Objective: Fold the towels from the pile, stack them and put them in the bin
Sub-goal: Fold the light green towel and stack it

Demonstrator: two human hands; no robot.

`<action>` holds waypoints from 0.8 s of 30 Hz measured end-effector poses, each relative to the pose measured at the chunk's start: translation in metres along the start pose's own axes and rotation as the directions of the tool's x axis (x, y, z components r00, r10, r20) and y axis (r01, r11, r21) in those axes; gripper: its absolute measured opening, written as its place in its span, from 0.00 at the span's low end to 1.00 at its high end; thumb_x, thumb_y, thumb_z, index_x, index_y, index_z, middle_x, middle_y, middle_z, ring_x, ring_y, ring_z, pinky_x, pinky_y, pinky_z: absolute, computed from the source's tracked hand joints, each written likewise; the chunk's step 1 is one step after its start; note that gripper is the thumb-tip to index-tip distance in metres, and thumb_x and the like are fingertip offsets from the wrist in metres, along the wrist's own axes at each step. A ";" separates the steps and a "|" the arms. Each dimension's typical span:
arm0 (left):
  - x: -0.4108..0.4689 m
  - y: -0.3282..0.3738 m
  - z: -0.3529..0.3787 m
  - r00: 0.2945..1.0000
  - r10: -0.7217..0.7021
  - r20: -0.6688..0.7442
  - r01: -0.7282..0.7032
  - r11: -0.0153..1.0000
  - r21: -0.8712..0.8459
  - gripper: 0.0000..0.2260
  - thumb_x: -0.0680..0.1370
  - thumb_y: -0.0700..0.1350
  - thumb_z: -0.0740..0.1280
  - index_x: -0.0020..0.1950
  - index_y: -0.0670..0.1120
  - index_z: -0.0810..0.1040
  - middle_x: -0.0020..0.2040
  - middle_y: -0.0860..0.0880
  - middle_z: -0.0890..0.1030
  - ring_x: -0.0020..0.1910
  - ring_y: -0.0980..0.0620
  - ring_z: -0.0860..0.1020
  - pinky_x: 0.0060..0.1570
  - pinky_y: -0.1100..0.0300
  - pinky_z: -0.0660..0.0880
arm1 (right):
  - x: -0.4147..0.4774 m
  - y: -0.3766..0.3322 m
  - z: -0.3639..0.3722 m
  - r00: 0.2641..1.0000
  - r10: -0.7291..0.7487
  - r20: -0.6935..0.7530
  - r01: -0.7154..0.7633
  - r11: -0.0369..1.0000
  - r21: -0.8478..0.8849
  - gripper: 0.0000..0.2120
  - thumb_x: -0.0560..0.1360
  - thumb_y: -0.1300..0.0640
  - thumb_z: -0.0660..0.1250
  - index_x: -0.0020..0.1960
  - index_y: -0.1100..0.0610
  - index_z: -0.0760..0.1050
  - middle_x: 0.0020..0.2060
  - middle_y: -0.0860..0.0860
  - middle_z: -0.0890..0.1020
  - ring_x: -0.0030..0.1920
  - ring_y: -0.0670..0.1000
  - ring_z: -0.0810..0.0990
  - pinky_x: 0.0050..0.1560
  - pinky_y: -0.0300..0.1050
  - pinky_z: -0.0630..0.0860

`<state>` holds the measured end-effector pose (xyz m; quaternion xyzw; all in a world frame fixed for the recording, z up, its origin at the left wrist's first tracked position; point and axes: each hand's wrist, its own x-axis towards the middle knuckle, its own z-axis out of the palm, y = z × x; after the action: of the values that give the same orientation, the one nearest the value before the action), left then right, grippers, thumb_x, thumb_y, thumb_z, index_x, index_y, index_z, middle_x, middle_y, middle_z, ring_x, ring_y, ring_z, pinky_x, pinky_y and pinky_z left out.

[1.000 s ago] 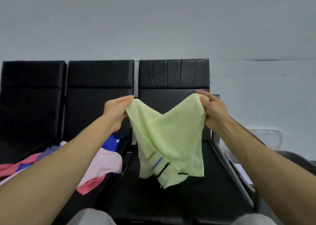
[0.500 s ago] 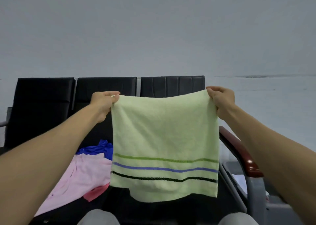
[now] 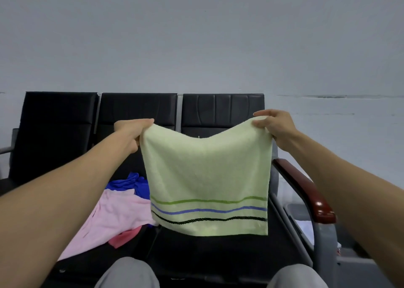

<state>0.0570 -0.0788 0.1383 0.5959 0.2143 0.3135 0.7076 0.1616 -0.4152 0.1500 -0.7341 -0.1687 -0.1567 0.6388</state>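
Since a moment ago our two hands have come a little closer together, so the top edge of the green towel (image 3: 207,174) now dips in the middle. Before, it was pulled straight.

Our left hand (image 3: 131,132) pinches the top left corner, with its fingers curled round the cloth. Our right hand (image 3: 274,126) pinches the top right corner the same way. We hold the towel up in the air in front of us, and it hangs down flat and open. Near its bottom edge run three thin stripes (image 3: 208,210): green on top, blue in the middle, black at the bottom.

Behind the towel stands a row of three black seats (image 3: 61,134) against a grey wall (image 3: 196,36). The pile lies on the middle seat, to the left of the hanging towel. A pink towel (image 3: 118,213) is spread on top. A blue towel (image 3: 129,184) is bunched up behind it. A bit of a red towel (image 3: 125,236) peeks out from under the pink one. The green towel hides the right side of the pile.

On the right is a dark red armrest (image 3: 306,193) on a grey leg. Our two knees (image 3: 129,274), in grey, show at the bottom.
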 end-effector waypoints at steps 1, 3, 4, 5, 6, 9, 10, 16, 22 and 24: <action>-0.001 -0.001 0.000 1.000 -0.005 0.000 0.005 1.000 0.013 0.20 0.64 0.42 0.80 0.54 0.41 0.81 0.48 0.44 0.84 0.44 0.47 0.84 0.42 0.54 0.81 | 0.000 0.000 0.001 1.000 -0.010 0.008 0.010 1.000 -0.004 0.10 0.70 0.65 0.73 0.50 0.55 0.82 0.44 0.49 0.81 0.43 0.46 0.79 0.43 0.39 0.76; -0.003 -0.006 0.001 1.000 -0.006 0.009 0.005 0.997 0.072 0.17 0.68 0.39 0.78 0.54 0.39 0.80 0.49 0.43 0.83 0.45 0.48 0.83 0.39 0.56 0.80 | 0.000 0.001 0.001 1.000 -0.022 0.020 0.023 0.999 -0.023 0.09 0.70 0.65 0.73 0.48 0.55 0.82 0.43 0.48 0.81 0.42 0.46 0.79 0.41 0.38 0.75; -0.002 -0.009 0.002 1.000 -0.002 0.016 0.000 0.994 0.106 0.16 0.69 0.38 0.77 0.55 0.39 0.80 0.49 0.43 0.83 0.45 0.48 0.82 0.39 0.57 0.79 | 0.001 0.003 0.001 0.999 -0.027 0.019 0.028 0.999 -0.035 0.09 0.70 0.65 0.73 0.48 0.55 0.82 0.43 0.49 0.81 0.42 0.46 0.79 0.41 0.38 0.75; -0.002 -0.012 0.001 1.000 0.003 0.021 -0.005 0.991 0.133 0.15 0.69 0.37 0.76 0.55 0.39 0.81 0.50 0.43 0.83 0.45 0.48 0.82 0.39 0.57 0.79 | 0.002 0.003 0.001 0.999 -0.031 0.017 0.032 0.998 -0.049 0.09 0.70 0.65 0.72 0.47 0.54 0.82 0.43 0.49 0.82 0.43 0.47 0.79 0.41 0.38 0.75; -0.001 -0.014 0.000 1.000 0.006 0.024 -0.010 0.988 0.156 0.14 0.69 0.36 0.75 0.54 0.39 0.81 0.50 0.43 0.83 0.46 0.49 0.82 0.42 0.57 0.80 | 0.002 0.004 0.000 0.999 -0.033 0.015 0.033 0.997 -0.063 0.09 0.71 0.65 0.72 0.46 0.54 0.82 0.43 0.49 0.82 0.44 0.48 0.80 0.42 0.38 0.75; 0.002 -0.021 -0.004 0.998 -0.015 0.062 0.002 0.978 0.208 0.12 0.71 0.32 0.73 0.53 0.41 0.83 0.51 0.42 0.83 0.50 0.46 0.82 0.52 0.54 0.79 | 0.005 0.009 -0.003 0.999 -0.034 0.012 0.035 0.995 -0.093 0.09 0.71 0.66 0.71 0.46 0.53 0.82 0.45 0.50 0.82 0.47 0.50 0.79 0.48 0.42 0.77; 0.004 -0.023 -0.004 0.997 -0.014 0.071 -0.001 0.978 0.210 0.12 0.71 0.31 0.72 0.54 0.40 0.82 0.52 0.42 0.82 0.50 0.46 0.81 0.52 0.54 0.79 | 0.006 0.011 -0.005 0.999 -0.037 0.011 0.038 0.993 -0.112 0.10 0.71 0.66 0.70 0.47 0.53 0.82 0.46 0.50 0.82 0.48 0.50 0.79 0.48 0.42 0.76; 0.008 -0.021 -0.004 0.994 0.064 0.090 -0.082 0.972 0.221 0.10 0.76 0.33 0.67 0.57 0.39 0.81 0.55 0.41 0.82 0.53 0.46 0.80 0.50 0.55 0.76 | 0.009 0.022 -0.017 0.999 0.044 0.031 -0.037 0.978 -0.206 0.11 0.66 0.65 0.76 0.47 0.56 0.83 0.45 0.51 0.82 0.49 0.52 0.78 0.48 0.43 0.73; 0.002 -0.016 -0.004 0.969 0.175 0.172 -0.226 0.911 0.345 0.15 0.71 0.33 0.74 0.56 0.40 0.81 0.53 0.43 0.80 0.54 0.46 0.79 0.57 0.53 0.77 | 0.004 0.024 -0.017 0.981 0.136 0.135 -0.096 0.959 -0.268 0.14 0.61 0.70 0.78 0.44 0.59 0.82 0.42 0.53 0.82 0.50 0.55 0.80 0.56 0.46 0.76; 0.002 -0.017 -0.004 0.956 0.235 0.175 -0.291 0.831 0.474 0.14 0.70 0.35 0.75 0.54 0.43 0.82 0.54 0.45 0.80 0.56 0.47 0.77 0.60 0.52 0.75 | 0.003 0.026 -0.014 0.985 0.127 0.120 -0.082 0.943 -0.323 0.15 0.61 0.69 0.79 0.45 0.58 0.82 0.41 0.52 0.82 0.50 0.55 0.80 0.57 0.47 0.76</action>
<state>0.0587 -0.0758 0.1212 0.7971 0.1644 0.3095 0.4918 0.1759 -0.4327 0.1303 -0.8440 -0.1463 -0.0960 0.5070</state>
